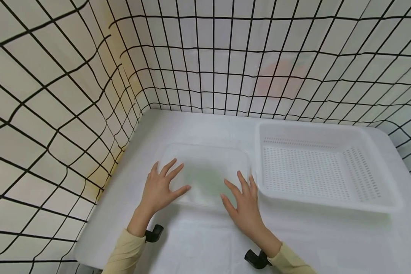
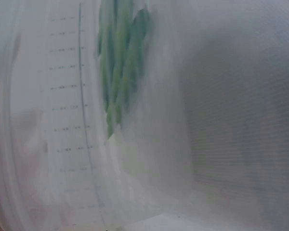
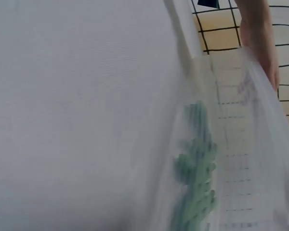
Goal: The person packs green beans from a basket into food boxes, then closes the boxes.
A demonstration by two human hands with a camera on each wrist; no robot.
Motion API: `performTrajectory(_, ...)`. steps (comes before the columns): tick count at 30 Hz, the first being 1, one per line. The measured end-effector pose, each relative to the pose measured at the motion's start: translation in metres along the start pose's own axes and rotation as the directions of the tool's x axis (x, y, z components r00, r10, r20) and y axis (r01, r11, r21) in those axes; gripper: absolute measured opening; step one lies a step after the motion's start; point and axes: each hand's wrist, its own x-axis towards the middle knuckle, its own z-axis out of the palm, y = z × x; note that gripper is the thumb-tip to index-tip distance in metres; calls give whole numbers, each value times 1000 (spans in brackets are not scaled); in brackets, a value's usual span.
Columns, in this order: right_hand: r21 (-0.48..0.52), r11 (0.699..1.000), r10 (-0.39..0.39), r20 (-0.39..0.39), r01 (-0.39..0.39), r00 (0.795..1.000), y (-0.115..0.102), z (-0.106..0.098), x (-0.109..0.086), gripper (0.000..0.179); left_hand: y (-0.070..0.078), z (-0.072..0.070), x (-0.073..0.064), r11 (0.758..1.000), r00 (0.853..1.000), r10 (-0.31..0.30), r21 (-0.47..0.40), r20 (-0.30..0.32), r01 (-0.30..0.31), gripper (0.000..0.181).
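A see-through box point(image 1: 212, 155) lies on the white table, with a blurred green patch showing through it. In the left wrist view, long green stalks point(image 2: 118, 60) show through its cloudy wall, beside a column of printed marks. The right wrist view shows bumpy green pieces point(image 3: 198, 168) inside the same box. At the box's left side is my left hand point(image 1: 158, 190), its fingers spread and its thumb pointing inward. My right hand point(image 1: 246, 211) reaches over the right side of the box, fingers stretched out and parted. Neither hand is curled round anything.
A white perforated basket point(image 1: 305, 173) stands on the table right of the box, close to my right fingertips. Black wire mesh point(image 1: 222, 62) borders the table point(image 1: 198, 236) at the back and both sides. Each wrist bears a black camera mount point(image 1: 154, 233).
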Motion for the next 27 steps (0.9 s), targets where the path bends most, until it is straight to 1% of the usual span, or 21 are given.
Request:
performTrajectory(3,1,1000,-16,-34,16,999,1,4,-9,39,0,4,-9,1000,999,14,17,-38,-13,70)
performTrajectory(6,3,999,-38,-62,38,997,1,9,-20,38,-1,8,-21,1000,998,12,29,-55,-11,68)
performTrajectory(9,4,997,-78,-95,79,992,0,15,-26,38,-4,12,-30,999,997,15,37,-77,-12,66)
performTrajectory(11,1,995,-99,-108,100,989,0,19,-28,38,-8,13,-32,999,995,19,41,-98,-15,65)
performTrajectory(13,-4,994,-106,-108,106,989,1,22,-27,38,-12,14,-31,999,993,27,43,-119,-22,63)
performTrajectory(15,-7,996,-87,-86,87,992,1,24,-26,37,-16,14,-29,999,991,34,41,-129,-29,62)
performTrajectory(17,-16,999,-45,-38,44,998,2,24,-26,38,-19,15,-27,999,991,38,36,-126,-33,61)
performTrajectory(18,-23,999,-28,-7,28,1000,2,22,-27,39,-21,15,-26,999,992,36,34,-118,-32,61)
performTrajectory(20,-32,999,-1,84,4,996,1,18,-35,43,-21,13,-33,1000,997,10,30,-78,-8,60)
performTrajectory(21,-42,999,-4,133,10,991,0,15,-41,45,-21,12,-36,999,999,-9,32,-49,11,61)
performTrajectory(22,-48,998,-29,180,38,983,0,11,-46,48,-21,10,-40,999,999,-32,40,-17,33,61)
performTrajectory(23,-51,995,-70,229,83,971,0,7,-52,52,-20,7,-43,997,998,-56,54,21,55,62)
performTrajectory(24,-46,988,-127,271,144,954,0,2,-57,56,-18,2,-47,994,995,-80,74,64,75,62)
performTrajectory(25,-37,977,-190,311,212,931,1,-3,-62,61,-17,-3,-50,991,989,-102,102,107,91,63)
performTrajectory(26,-26,960,-254,348,280,902,1,-9,-66,65,-14,-10,-52,986,982,-122,133,147,103,64)
performTrajectory(27,-15,934,-324,384,357,865,2,-16,-68,67,-12,-19,-54,981,970,-140,159,198,109,65)
